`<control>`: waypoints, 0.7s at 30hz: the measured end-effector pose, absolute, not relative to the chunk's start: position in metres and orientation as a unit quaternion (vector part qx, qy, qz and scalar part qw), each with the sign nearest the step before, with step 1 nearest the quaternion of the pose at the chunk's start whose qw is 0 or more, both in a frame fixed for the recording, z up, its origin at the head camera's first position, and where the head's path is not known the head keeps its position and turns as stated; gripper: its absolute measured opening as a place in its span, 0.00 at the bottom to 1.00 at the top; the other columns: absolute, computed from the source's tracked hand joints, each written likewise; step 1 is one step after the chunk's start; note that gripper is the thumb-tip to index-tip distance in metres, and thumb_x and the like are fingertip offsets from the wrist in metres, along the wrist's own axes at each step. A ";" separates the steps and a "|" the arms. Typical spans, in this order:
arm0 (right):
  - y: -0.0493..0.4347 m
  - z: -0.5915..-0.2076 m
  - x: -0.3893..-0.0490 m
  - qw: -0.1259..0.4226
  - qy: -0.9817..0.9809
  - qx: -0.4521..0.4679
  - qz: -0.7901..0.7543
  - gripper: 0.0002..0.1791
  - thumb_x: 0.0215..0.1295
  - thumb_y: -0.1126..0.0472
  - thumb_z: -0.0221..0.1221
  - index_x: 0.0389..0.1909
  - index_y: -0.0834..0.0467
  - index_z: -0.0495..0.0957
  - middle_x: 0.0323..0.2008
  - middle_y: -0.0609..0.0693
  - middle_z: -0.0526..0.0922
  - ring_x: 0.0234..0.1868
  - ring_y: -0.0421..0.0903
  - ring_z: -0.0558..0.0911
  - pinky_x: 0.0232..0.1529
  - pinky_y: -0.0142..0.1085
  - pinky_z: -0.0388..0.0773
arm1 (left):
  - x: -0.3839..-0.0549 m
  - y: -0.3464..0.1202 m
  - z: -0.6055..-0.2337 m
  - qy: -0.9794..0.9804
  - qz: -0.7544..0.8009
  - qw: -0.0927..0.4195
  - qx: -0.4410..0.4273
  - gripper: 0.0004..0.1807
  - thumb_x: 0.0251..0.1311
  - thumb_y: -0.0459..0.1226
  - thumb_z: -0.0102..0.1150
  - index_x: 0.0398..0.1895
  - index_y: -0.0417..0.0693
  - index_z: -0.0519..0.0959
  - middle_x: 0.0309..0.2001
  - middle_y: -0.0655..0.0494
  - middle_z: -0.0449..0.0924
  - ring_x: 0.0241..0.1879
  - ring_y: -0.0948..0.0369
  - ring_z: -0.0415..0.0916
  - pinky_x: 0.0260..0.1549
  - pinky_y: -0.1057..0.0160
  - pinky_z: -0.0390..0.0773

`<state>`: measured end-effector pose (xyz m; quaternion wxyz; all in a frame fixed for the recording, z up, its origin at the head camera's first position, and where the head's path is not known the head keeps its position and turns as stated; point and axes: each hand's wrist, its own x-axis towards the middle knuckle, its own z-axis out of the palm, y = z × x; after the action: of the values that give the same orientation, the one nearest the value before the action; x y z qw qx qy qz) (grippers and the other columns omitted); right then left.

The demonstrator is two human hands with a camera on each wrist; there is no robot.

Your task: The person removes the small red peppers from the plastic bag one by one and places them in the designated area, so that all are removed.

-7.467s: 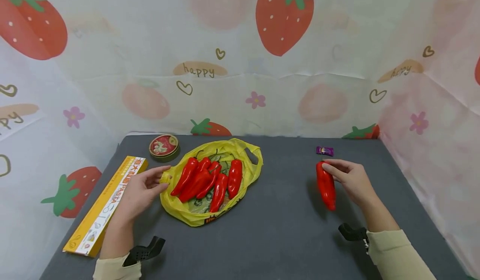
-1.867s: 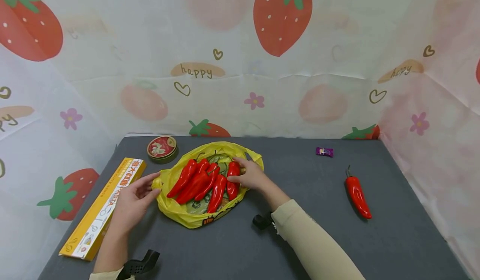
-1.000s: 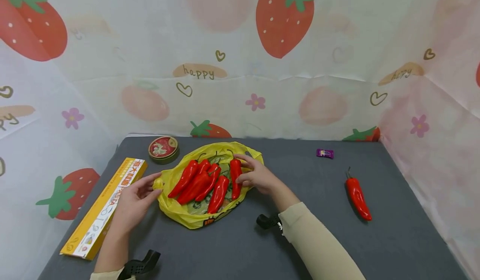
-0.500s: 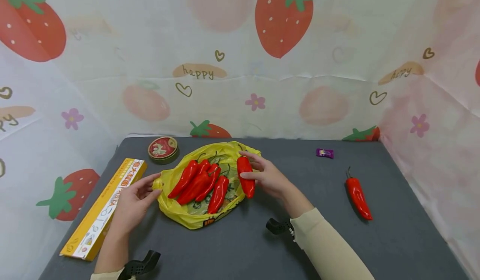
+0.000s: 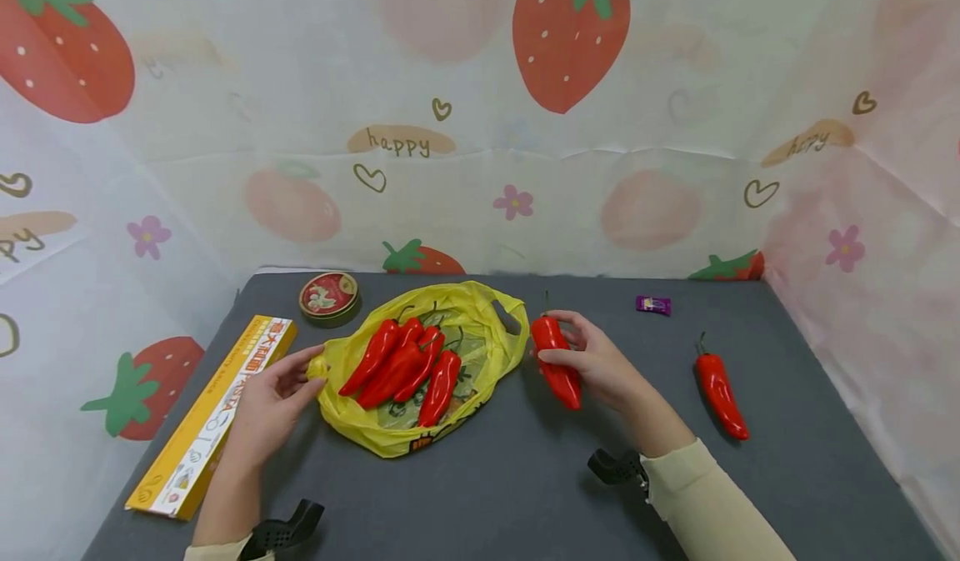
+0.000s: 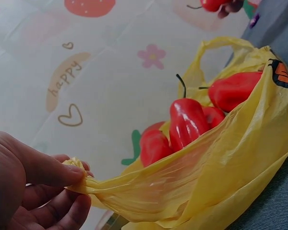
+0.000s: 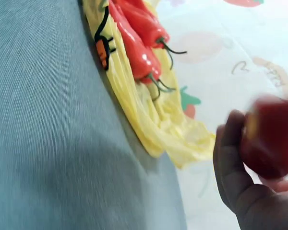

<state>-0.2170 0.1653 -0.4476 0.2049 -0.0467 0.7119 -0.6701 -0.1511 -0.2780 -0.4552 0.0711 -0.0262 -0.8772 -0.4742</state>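
Note:
A yellow plastic bag lies spread on the table with several glossy red chili peppers in it, their dark stems pointing mostly away from me. My left hand pinches the bag's bunched left edge between thumb and fingers, plain in the left wrist view, where the yellow film is pulled taut. Just right of the bag, my right hand grips another red chili pepper above the table; it looks blurred in the right wrist view. One more chili pepper lies alone on the table further right.
A long yellow and white pasta box lies left of my left hand, partly behind it. At the back stand a round red-lidded tin and, on the right, a small purple wrapped candy. A strawberry-printed curtain closes off the table's back and sides.
Earlier, my right hand held a pepper on the right, which then lay on the table. Since then it has taken another from the bag's right side and moved rightward. My left hand stays at the bag.

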 end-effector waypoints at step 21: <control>0.252 -0.441 -0.194 0.112 0.822 0.010 -0.559 0.43 0.67 0.47 0.65 0.77 0.53 0.57 0.71 0.63 0.66 0.61 0.61 0.73 0.47 0.43 0.82 | -0.149 -0.276 -0.453 -0.879 -0.472 0.063 -0.017 0.24 0.69 0.40 0.62 0.67 0.47 0.76 0.56 0.45 0.81 0.45 0.71 0.74 0.42 0.79 0.78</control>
<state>-0.1936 0.2522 -0.4414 0.1125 0.0097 0.8215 -0.5589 -0.1488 -0.2756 -0.4527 0.0631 -0.0174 -0.8792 -0.4720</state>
